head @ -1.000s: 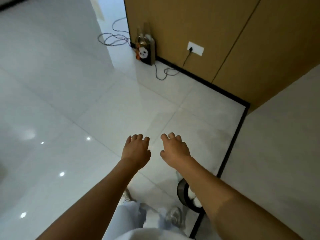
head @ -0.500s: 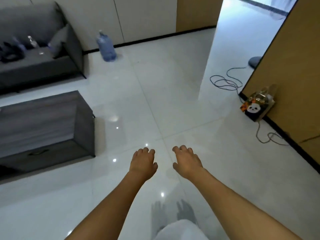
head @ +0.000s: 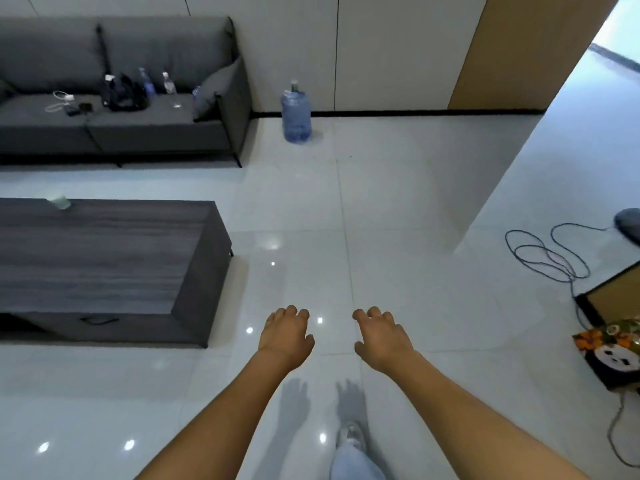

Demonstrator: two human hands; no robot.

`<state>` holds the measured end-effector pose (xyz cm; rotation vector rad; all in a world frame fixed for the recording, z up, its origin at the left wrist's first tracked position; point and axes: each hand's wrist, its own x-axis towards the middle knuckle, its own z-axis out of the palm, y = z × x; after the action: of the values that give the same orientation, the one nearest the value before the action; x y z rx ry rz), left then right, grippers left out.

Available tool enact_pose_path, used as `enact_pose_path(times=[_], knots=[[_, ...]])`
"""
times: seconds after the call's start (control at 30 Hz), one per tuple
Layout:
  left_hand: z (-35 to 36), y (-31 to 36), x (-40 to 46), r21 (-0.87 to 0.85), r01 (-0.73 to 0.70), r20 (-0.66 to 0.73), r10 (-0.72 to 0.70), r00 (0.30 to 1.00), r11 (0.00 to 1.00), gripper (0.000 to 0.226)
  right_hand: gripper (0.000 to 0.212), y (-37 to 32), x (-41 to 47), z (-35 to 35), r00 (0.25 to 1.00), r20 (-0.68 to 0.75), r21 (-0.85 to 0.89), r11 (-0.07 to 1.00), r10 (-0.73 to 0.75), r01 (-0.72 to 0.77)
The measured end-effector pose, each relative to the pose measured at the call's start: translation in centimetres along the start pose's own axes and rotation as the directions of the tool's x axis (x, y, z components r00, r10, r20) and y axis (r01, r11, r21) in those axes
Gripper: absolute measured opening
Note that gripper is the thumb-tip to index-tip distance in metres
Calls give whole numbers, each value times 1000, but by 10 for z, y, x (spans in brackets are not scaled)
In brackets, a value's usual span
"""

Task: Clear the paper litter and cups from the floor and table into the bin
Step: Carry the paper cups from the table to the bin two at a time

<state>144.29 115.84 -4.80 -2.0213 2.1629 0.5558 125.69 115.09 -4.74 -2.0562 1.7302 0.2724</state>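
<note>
A wide room with a glossy white tiled floor (head: 398, 209), seen from the head of a person standing and looking down past both outstretched arms. A long grey sofa (head: 114, 123) runs along the far wall at upper left, strewn with a dark bag, bottles and cables. In front of it, nearer the viewer, sits a low dark wood-grain table (head: 104, 258). A large blue water jug (head: 295, 114) stands on the floor by the sofa's end. At the right edge a looped cable (head: 547, 254) lies on the tiles, and below it a patterned bag with a panda face (head: 613, 355) leans at a wall corner.

On the far left edge of the table lies a small pale cup (head: 59, 201), apparently tipped on its side. It is the only piece of litter visible; no paper shows on the floor, and the bin is out of view.

The left hand (head: 284, 336) and right hand (head: 382, 337) hover side by side above the bare floor, palms down, fingers loosely curled and holding nothing.

This looks like the step between pickups: empty-handed and scanning for what remains. The next move likely calls for walking left around the table, well away from the hands, and reaching over its far edge to take the cup.
</note>
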Motion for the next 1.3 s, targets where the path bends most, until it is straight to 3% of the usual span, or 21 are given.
enact_pose_path(times=[0.27, 0.47, 1.0, 1.3], knots=[[-63, -37, 136, -28, 121, -5, -121, 993, 992, 47, 53, -14, 173, -82, 989, 57, -89, 986, -137, 141], [-98, -105, 269, -79, 208, -11, -210, 978, 975, 45, 53, -57, 326, -128, 970, 72, -110, 965, -232, 239], [-234, -257, 590, -85, 330, 44, -328, 944, 940, 44, 55, -153, 700, -275, 929, 167, -109, 931, -330, 349], [-307, -330, 748, -207, 473, 56, -472, 880, 857, 44, 54, -216, 906, -374, 881, 229, -178, 872, -415, 457]])
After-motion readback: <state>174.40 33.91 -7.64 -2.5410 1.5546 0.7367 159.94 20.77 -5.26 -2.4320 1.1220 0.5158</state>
